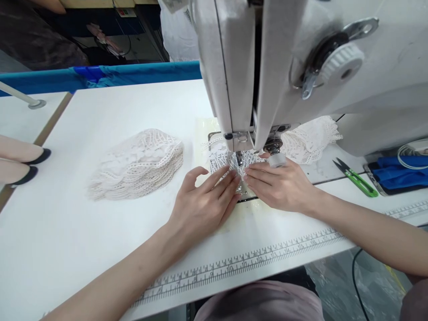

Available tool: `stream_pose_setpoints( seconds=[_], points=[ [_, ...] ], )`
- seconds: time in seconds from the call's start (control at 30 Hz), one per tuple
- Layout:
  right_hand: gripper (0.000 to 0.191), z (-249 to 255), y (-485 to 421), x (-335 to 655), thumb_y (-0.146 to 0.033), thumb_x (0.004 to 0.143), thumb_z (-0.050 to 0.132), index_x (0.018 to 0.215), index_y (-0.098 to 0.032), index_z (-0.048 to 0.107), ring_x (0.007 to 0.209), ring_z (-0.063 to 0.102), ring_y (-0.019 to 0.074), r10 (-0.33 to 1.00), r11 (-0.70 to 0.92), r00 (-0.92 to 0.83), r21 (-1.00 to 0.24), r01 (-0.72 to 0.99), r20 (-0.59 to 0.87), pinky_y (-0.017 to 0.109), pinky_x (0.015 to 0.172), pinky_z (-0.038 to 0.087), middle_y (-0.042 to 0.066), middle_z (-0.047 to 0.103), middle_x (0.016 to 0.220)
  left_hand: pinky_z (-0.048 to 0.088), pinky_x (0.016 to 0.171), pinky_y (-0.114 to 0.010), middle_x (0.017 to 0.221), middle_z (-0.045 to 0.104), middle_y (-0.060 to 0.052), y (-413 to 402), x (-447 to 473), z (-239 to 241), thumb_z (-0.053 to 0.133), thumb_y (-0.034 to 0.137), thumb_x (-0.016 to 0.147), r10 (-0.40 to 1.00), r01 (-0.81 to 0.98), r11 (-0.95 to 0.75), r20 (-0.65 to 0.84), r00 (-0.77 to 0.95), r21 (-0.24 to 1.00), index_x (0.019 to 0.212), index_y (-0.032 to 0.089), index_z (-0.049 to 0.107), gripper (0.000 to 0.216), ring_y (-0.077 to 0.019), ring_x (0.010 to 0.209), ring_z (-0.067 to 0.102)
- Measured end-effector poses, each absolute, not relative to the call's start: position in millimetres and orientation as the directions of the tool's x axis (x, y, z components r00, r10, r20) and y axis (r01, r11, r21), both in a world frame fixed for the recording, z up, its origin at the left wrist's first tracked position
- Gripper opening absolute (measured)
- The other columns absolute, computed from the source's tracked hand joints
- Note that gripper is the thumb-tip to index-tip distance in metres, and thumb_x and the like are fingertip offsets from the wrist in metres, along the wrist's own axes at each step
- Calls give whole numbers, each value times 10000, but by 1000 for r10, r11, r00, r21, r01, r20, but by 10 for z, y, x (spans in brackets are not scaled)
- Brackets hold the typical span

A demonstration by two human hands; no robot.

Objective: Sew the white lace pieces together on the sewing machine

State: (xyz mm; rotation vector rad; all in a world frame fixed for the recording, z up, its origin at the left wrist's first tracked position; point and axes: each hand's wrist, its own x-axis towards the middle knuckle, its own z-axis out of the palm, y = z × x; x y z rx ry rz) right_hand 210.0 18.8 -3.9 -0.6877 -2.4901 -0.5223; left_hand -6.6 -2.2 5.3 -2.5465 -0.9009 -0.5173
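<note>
White lace fabric [219,161] lies gathered beneath the presser foot [239,158] of a sewing machine [230,58]. My left hand [205,196] rests on the lace from the left, fingers stretched out and fingertips just in front of the foot, thumb apart. From the right, my right hand [281,185] presses the lace with extended fingers lying side by side; its thumb is mostly hidden behind them. The fingertips of both hands come close together at the needle area. More lace [312,138] spreads behind my right hand, under the machine arm.
A stack of lace pieces [140,165] lies left on the white table [110,254]. Green-handled thread snips [359,178] lie at right, beside a blue cloth [401,171] on a dark flat object. A printed ruler [244,265] runs along the front edge. A person in white [180,33] is beyond.
</note>
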Motion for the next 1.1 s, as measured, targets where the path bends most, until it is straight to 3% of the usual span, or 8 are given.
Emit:
stream_pose_setpoints(
  seconds=[0.37, 0.57, 0.87, 1.1],
  points=[
    [225, -50, 239, 2060, -168, 944, 495, 919, -115, 712, 826, 679, 158, 424, 766, -734, 222, 603, 530, 356, 958, 472, 63, 754, 893, 411, 866, -443, 1143, 705, -51, 65, -55, 27, 516, 243, 952, 565, 694, -700, 463, 682, -167, 1119, 182, 623, 207, -207, 1063, 665],
    [262, -66, 266, 2067, -205, 971, 470, 1024, -101, 704, 883, 670, 170, 489, 735, -720, 211, 644, 492, 372, 1047, 400, 66, 753, 935, 406, 891, -474, 1169, 692, -55, 157, -77, -31, 509, 253, 948, 594, 712, -695, 476, 648, -102, 1187, 210, 619, 267, -243, 1072, 659],
    [307, -63, 292, 2097, -290, 1004, 416, 1060, -160, 689, 900, 657, 167, 508, 717, -730, 244, 653, 458, 400, 1072, 384, 32, 753, 951, 372, 957, -533, 1239, 649, -80, 239, -86, -65, 480, 292, 963, 657, 739, -674, 446, 608, -16, 1252, 226, 582, 314, -281, 1156, 612],
    [282, -12, 315, 2143, -295, 982, 461, 898, -209, 716, 845, 651, 171, 491, 702, -709, 251, 666, 506, 406, 986, 437, 4, 756, 891, 367, 1034, -517, 1281, 626, -116, 233, -105, -89, 488, 335, 955, 697, 773, -634, 426, 577, -11, 1291, 157, 543, 384, -289, 1204, 572]
  ],
)
